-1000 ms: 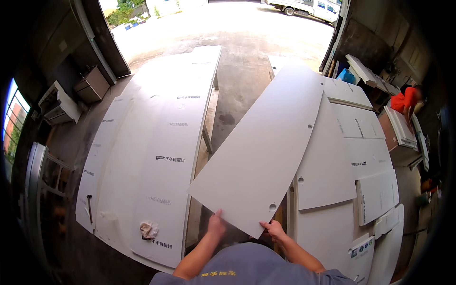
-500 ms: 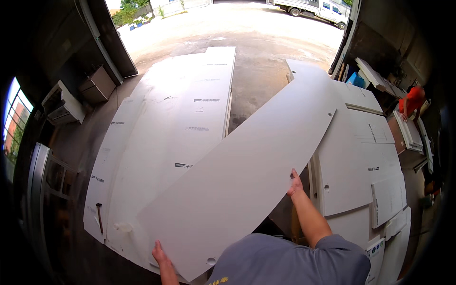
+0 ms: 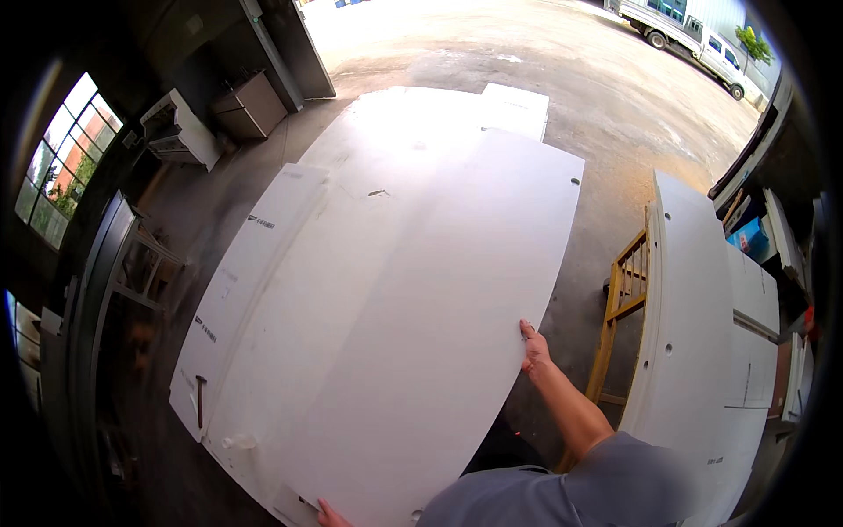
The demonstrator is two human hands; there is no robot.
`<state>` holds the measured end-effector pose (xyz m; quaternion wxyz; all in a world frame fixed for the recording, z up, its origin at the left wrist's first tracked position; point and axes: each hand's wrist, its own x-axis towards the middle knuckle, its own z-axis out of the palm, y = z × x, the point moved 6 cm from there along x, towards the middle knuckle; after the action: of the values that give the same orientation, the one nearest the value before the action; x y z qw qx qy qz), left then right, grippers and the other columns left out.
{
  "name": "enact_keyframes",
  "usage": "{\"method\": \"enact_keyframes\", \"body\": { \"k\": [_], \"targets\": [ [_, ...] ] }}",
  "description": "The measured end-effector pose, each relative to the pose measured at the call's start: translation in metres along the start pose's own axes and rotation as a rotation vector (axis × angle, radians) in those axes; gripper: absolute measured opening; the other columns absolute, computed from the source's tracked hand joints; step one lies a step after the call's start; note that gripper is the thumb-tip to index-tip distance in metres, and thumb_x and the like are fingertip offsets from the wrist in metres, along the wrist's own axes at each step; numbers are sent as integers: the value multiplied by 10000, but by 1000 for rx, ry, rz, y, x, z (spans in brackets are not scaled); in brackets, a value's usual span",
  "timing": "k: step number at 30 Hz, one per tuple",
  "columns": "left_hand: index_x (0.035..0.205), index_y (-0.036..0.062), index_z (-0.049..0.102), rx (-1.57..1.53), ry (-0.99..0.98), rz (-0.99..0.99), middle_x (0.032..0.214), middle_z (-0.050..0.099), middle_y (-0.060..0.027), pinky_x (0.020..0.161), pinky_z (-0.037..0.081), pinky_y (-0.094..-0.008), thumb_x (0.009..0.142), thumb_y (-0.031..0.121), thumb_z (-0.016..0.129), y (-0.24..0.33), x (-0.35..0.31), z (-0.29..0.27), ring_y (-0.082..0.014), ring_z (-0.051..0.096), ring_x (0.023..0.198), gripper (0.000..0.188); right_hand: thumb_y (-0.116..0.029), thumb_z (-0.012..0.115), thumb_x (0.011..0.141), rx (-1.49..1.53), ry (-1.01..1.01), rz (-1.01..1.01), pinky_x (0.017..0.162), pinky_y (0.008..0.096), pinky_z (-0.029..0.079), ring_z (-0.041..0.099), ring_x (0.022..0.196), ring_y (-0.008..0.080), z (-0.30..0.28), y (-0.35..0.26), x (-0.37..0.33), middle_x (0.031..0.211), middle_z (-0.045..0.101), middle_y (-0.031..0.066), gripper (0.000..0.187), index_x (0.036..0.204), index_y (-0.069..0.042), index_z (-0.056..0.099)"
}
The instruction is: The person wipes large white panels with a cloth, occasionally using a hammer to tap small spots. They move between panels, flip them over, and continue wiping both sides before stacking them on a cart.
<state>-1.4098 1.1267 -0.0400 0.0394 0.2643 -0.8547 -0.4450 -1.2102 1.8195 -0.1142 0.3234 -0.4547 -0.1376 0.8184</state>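
Along white panel (image 3: 439, 325), right hand (image 3: 535, 350) holding edge; left hand (image 3: 333, 516), grip: cannot tell.

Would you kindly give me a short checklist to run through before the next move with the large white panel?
1. Right hand on the right edge of the white panel: ok.
2. Left hand gripping firmly: cannot tell; only part of it shows, by the panel's near edge.
3. Hammer away from the panel: ok; it lies apart, near the left side of the boards.
4. Panel resting flat on the boards: cannot tell; its underside is hidden.
5. Yellowish wooden frame apart from the panel: ok; a strip of floor shows between them.
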Motion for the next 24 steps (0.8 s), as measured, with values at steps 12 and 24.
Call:
{"method": "enact_keyframes", "body": {
  "k": [12,24],
  "targets": [
    [1351,-5,557,278,73,-65,1270,627,-219,966,517,-414,999,306,573,84,-58,33,-341,615,1125,470,-324,642,972,-155,1,71,818,497,590,682,979,280,59,-4,99,1068,690,127,399,1212,-9,591],
    [1533,-80,119,419,-596,-28,1488,387,-291,1078,429,-419,745,301,826,6,-2,161,-366,482,1321,1125,-387,641,904,-1749,130,-635,1165,467,289,311,1434,394,99,-88,117,1567,277,252,780,1485,14,310]
  ]
}}
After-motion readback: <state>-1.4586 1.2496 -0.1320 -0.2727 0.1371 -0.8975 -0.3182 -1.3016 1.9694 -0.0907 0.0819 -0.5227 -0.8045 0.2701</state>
